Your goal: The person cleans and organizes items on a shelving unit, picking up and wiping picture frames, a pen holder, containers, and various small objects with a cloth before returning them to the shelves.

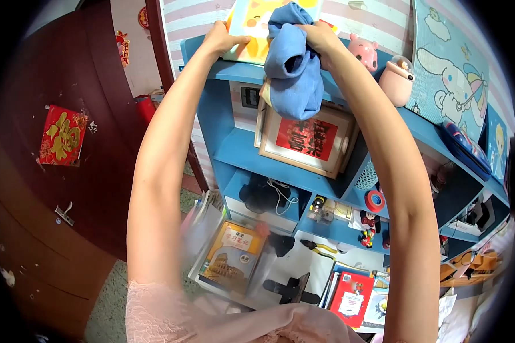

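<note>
My right hand point(321, 41) is closed on a bunched blue cloth point(294, 86), which hangs over the front edge of the blue shelf unit point(234, 71). My left hand point(222, 40) grips the left edge of a yellow cartoon picture panel point(252, 24) standing on the top board. The cloth lies against the panel's right part and hides some of it. Right of my right hand are a pink animal figurine point(364, 52) and a pink rounded container point(397, 81). Below the cloth, a framed red calligraphy picture point(308, 140) leans in the shelf, its upper part covered.
A cartoon rabbit panel point(449, 68) and a blue pencil case point(466, 150) occupy the right of the top board. Lower down are red tape point(374, 200), pliers point(319, 248), a notebook point(233, 257) and a red book point(350, 297). A dark door point(97, 188) stands left.
</note>
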